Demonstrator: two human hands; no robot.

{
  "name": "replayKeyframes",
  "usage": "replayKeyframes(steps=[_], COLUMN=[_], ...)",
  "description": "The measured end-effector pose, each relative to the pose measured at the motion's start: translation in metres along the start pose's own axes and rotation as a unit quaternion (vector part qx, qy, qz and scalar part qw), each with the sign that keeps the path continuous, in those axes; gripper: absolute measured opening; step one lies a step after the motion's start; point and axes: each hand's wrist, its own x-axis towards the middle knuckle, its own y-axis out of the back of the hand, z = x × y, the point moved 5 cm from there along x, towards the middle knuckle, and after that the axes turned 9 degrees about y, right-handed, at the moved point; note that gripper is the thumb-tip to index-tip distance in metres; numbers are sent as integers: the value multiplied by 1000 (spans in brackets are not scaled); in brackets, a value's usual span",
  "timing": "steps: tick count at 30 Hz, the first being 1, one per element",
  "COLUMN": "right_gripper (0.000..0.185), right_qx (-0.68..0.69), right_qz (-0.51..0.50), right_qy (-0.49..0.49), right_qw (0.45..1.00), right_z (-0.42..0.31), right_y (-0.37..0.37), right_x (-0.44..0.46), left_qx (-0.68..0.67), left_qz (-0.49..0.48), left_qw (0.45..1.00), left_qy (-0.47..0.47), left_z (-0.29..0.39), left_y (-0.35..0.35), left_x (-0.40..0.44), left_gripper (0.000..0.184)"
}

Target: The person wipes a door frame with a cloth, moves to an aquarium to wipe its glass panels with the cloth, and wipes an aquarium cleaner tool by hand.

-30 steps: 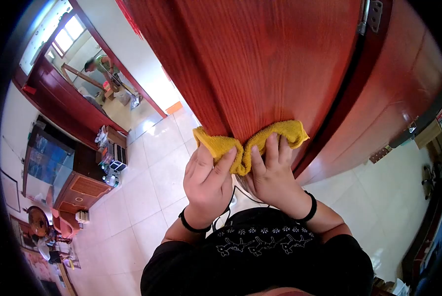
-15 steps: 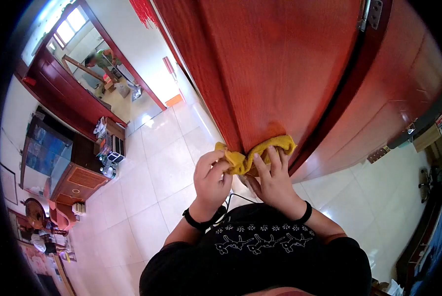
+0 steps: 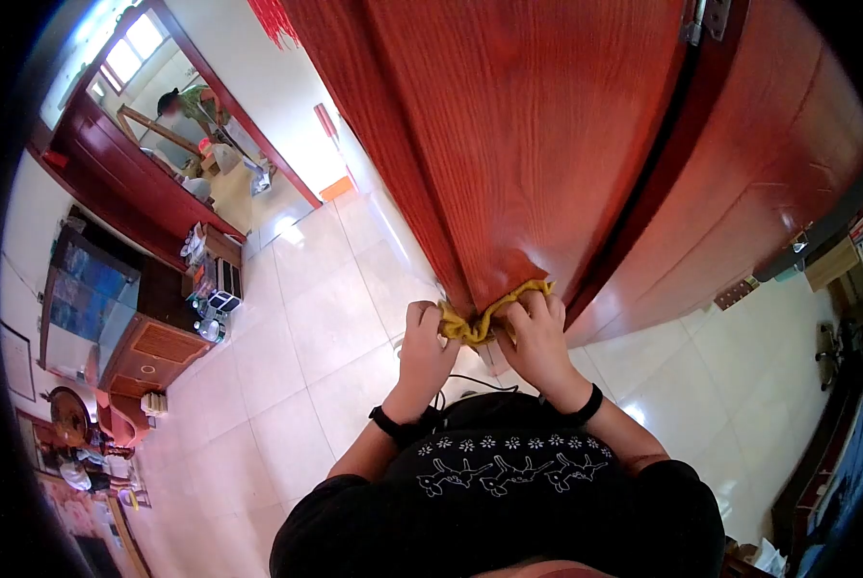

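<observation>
We see a stooping person (image 3: 198, 101) at upper left, a glass tank (image 3: 90, 299) on a wooden cabinet (image 3: 167, 339) at left; a red wooden door (image 3: 523, 144) fills the top centre. At mid-frame our left hand (image 3: 426, 339) and right hand (image 3: 539, 342) grip and partly hide a crumpled yellow cloth (image 3: 470, 332) against the door, its long axis crosswise, rising rightward

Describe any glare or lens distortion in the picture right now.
Head view: window blown out, bright glare spots on the floor tiles; head view again: fisheye bending with black corners, though grain on the red wooden door and the yellow cloth read fairly clearly.
</observation>
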Motion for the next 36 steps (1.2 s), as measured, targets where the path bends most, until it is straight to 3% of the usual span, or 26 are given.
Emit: replayKeyframes(steps=[7,9,13,14,16,22,24,26,27,29,31,33,35,36], right_gripper=[33,38,44,48,52,71,73,70,70,70,71,72,74,75], right_qx=[49,121,134,144,154,275,335,343,352,360,334,310,287,330], right_qz=[-38,-61,-58,-88,-116,-184,-114,-113,-109,-101,-101,-95,-86,-33], right_qy=[-33,-93,-117,-140,-168,-312,-291,-313,-327,-348,-397,-422,-448,-463], right_qw=[998,986,982,976,967,891,889,879,870,860,849,847,842,822], right_z=[21,33,38,42,49,60,72,94,95,96,78,98,99,90], right_y=[-22,-39,-57,-64,-78,-109,-128,-157,-161,-166,-142,-172,-179,-170], right_x=[-15,-26,-44,-49,-59,-76,-85,-101,-102,-108,-95,-116,-124,-118], left_qx=[-113,-91,-52,-52,-151,-227,-274,-356,-354,-427,-399,-367,-366,-360], left_qz=[-83,-80,-99,-102,-137,-161,-180,-212,-221,-285,-313,-342,-397,-407], left_qw=[986,989,990,989,962,939,921,863,862,797,784,771,710,708], left_qy=[89,81,92,94,182,200,211,289,289,319,357,392,452,451], left_z=[-39,-43,-59,-62,-64,-93,-101,-114,-122,-135,-123,-123,-130,-129], left_y=[-30,-34,-45,-48,-51,-65,-76,-91,-95,-109,-104,-103,-111,-113], left_x=[-3,-4,-6,-8,-9,-11,-11,-13,-11,-11,-10,-11,-17,-16], left_gripper=[38,39,38,38,43,44,46,45,45,44,44,44,45,45])
